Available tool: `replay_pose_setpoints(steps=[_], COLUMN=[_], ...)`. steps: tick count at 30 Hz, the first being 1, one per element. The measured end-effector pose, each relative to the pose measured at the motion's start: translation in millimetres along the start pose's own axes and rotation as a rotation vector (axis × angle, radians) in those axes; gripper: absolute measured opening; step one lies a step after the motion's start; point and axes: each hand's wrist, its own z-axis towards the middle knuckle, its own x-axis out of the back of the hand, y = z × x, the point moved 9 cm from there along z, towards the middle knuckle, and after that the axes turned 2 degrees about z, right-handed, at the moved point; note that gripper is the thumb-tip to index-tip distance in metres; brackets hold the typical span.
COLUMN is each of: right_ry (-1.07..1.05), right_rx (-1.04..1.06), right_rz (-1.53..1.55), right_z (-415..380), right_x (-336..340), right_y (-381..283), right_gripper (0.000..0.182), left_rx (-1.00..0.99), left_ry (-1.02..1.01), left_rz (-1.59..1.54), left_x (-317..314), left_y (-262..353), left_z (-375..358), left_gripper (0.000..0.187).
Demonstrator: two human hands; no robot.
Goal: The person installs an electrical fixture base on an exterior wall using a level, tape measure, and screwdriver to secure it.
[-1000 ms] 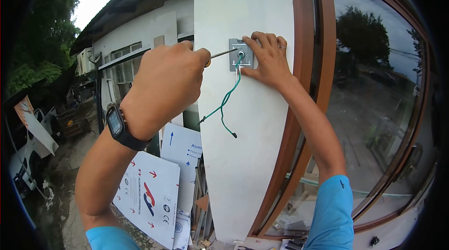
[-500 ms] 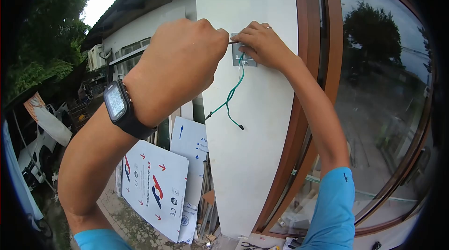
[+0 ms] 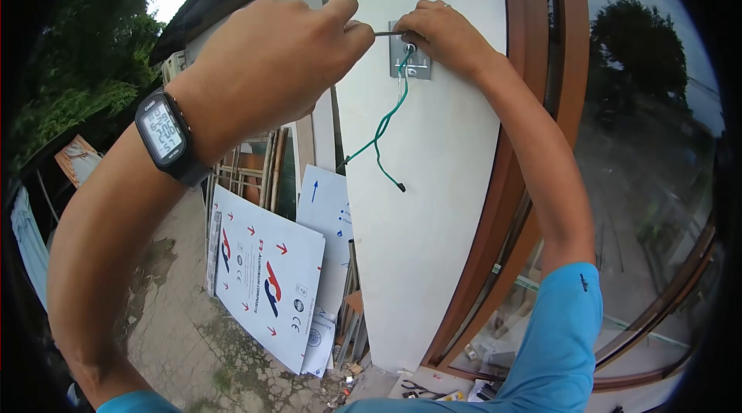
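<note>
My left hand (image 3: 270, 57), wearing a digital watch (image 3: 163, 131), is closed around a screwdriver whose handle is hidden in the fist. Its thin metal shaft (image 3: 386, 33) runs sideways to the fingertips of my right hand (image 3: 448, 36). Those fingers are pinched together at the upper part of a grey metal plate (image 3: 420, 65) on the white wall panel; what they hold at the shaft's tip is hidden. Green twisted wires (image 3: 384, 123) come out at the plate and hang down, splitting into two ends, one with a dark tip.
Right of the white panel (image 3: 417, 258) stands a brown-framed glass door (image 3: 568, 65). Printed aluminium composite sheets (image 3: 267, 278) lean at lower left beside metal strips and wooden poles. Pliers (image 3: 417, 390) and small items lie at the panel's foot. Cracked concrete ground (image 3: 178, 336) spreads at left.
The view has shifted, with the plate sitting higher in it. My left hand has drawn back slightly and turned, so more of the shaft shows. My right hand stays at the plate.
</note>
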Motion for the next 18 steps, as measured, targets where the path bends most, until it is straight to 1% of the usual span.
replay_pose_setpoints(steps=[3,6,7,8,10,11,14,17,18], right_ry=[0.009,0.028,0.03,0.03,0.047,0.055,0.089,0.091,0.086], right_rx=[-0.028,-0.017,-0.003,0.006,0.011,0.014,0.02,-0.009,0.022], right_rz=[-0.008,-0.009,-0.013,-0.014,0.011,0.024,0.018,0.019,0.026], right_z=[2,-1,0,-2,-1,-1,-3,-6,-5], right_x=[0,2,3,2,2,1,7,10,11], right_y=[2,-2,-1,-1,4,4,0,-3,-6], right_gripper=[0.013,0.012,0.012,0.012,0.011,0.01,0.009,0.008,0.008], left_rx=[0.282,0.735,0.777,0.529,0.02,-0.069,0.147,0.491,0.636], left_ry=[-0.311,-0.397,-0.458,-0.371,-0.167,-0.033,-0.231,-0.386,-0.533], left_rz=[-0.194,-1.038,-1.015,-0.668,0.016,0.131,0.088,-0.543,-0.912], left_x=[-16,-33,-35,-24,-10,-2,-21,-36,-41], left_y=[-19,-50,-50,-45,-8,6,-3,-39,-46], left_z=[0,-15,-16,-5,1,-2,-10,-13,-22], left_gripper=[0.048,0.049,0.049,0.049,0.048,0.049,0.047,0.051,0.076])
